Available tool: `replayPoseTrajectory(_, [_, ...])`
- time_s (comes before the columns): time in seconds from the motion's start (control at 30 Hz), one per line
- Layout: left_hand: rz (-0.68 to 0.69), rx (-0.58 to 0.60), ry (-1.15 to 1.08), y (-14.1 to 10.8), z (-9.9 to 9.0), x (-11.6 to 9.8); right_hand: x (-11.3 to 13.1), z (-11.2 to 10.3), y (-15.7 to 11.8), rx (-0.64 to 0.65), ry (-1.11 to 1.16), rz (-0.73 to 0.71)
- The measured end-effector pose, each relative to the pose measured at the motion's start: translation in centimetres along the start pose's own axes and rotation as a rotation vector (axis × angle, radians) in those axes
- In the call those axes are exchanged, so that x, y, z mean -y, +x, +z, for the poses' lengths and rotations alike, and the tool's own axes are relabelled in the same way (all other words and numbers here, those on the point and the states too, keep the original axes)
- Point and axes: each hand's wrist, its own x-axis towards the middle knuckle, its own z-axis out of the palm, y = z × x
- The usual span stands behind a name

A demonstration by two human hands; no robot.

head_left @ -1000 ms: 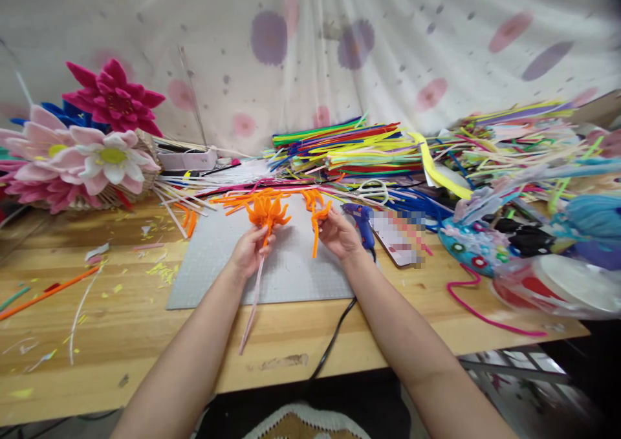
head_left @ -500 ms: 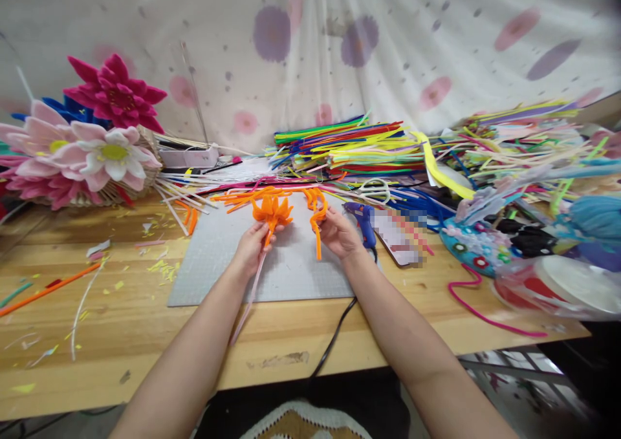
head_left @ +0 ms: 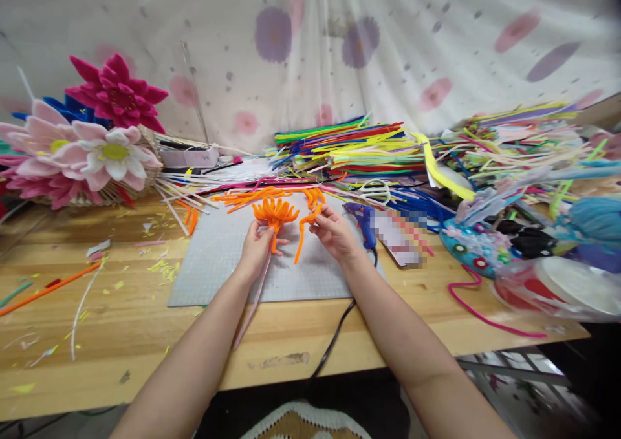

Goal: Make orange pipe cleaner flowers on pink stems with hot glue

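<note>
My left hand (head_left: 257, 248) is closed around the base of an orange pipe-cleaner flower (head_left: 275, 213), whose petals fan upward. A pale pink stem (head_left: 255, 303) runs from it down toward the table's front edge. To the right, my right hand (head_left: 334, 232) pinches a bent orange pipe cleaner (head_left: 301, 235), its straight tail hanging down a little apart from the flower. Behind that hand, more curled orange pieces (head_left: 314, 197) lie at the mat's far edge. Both hands are over the grey cutting mat (head_left: 310, 280).
A blue glue gun (head_left: 363, 224) with a black cord lies right of the mat, beside a phone (head_left: 398, 238). White-handled scissors (head_left: 376, 192) and bundles of coloured pipe cleaners (head_left: 359, 145) are behind. Finished flowers (head_left: 116, 151) stand at left; a plastic-wrapped tub (head_left: 567, 287) sits at right.
My right hand has drawn an orange pipe cleaner away from the curled pieces and leftward to the flower. The flower has turned slightly in my left hand, showing more petals.
</note>
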Motion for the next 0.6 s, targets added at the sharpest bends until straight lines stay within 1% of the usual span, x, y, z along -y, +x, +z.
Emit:
replayPoseTrajectory(0.13, [-0.064, 0.023, -0.063, 0.1, 0.0, -0.1, -0.1, 1.1, -0.3, 0.042, -0.088, -0.06])
replayPoseTrajectory(0.27, [-0.097, 0.03, -0.074, 0.0, 0.1, -0.3, -0.4, 1.8, -0.3, 0.049, -0.175, -0.12])
replayPoseTrajectory(0.4, [-0.107, 0.037, -0.092, 0.0, 0.1, -0.3, -0.7, 2.1, -0.2, 0.057, -0.247, -0.167])
replayPoseTrajectory(0.6, [-0.127, 0.044, -0.125, 0.1, 0.0, -0.2, -1.1, 2.0, 0.4, 0.057, -0.313, -0.183])
